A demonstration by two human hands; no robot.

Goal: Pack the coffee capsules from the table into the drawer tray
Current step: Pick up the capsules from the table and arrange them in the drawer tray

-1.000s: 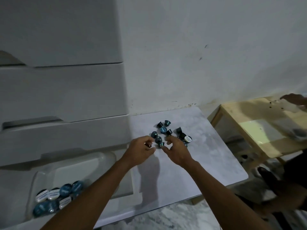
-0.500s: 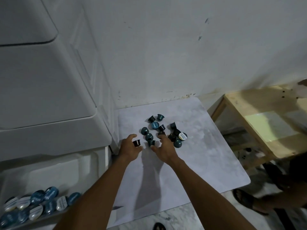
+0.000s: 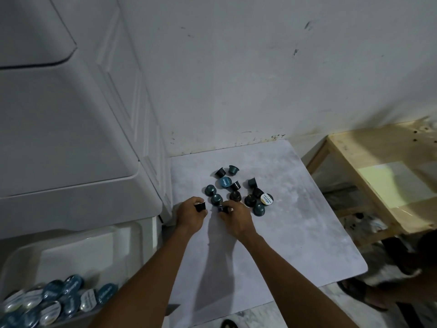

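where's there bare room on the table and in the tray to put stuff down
The table is bare near its front edge and right of the capsules. The tray is free at its back half; its front left corner is packed. It is crowded where the left hand and right hand meet the cluster.

Marbled white table [image 3: 295,233], loose cluster of coffee capsules [image 3: 238,188] on it

I see a matt, marbled grey table [image 3: 295,233], glossy foil-lidded capsules [image 3: 266,199], a smooth white plastic drawer tray [image 3: 78,242], a bare pale wooden bench [image 3: 378,147] and a scuffed painted wall [image 3: 236,79].
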